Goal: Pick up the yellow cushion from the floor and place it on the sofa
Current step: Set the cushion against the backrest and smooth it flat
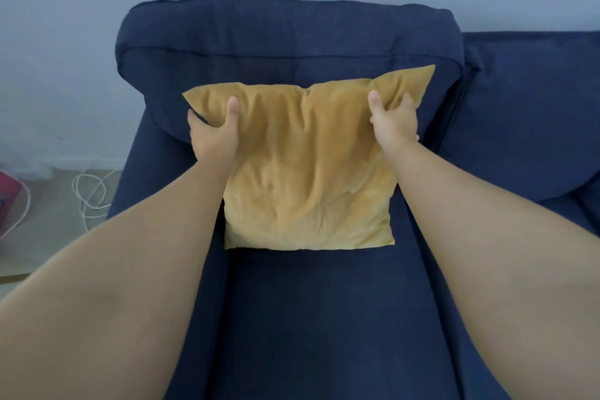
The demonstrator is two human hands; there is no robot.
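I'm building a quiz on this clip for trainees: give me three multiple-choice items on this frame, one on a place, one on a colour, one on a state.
1. Where does the yellow cushion rest?
A. On the floor beside the cable
B. On the sofa seat, leaning toward the backrest
C. On top of the backrest

2. What colour is the sofa?
A. Dark blue
B. Grey
C. Red

3. How is the cushion held?
A. By the left hand alone
B. By neither hand
C. By both hands, the right hand included, at its upper corners

Answers:
1 B: its lower edge sits on the seat and its top lies against the backrest.
2 A: seat and backrest are navy fabric.
3 C: each thumb presses the front while the other fingers wrap behind a top corner.
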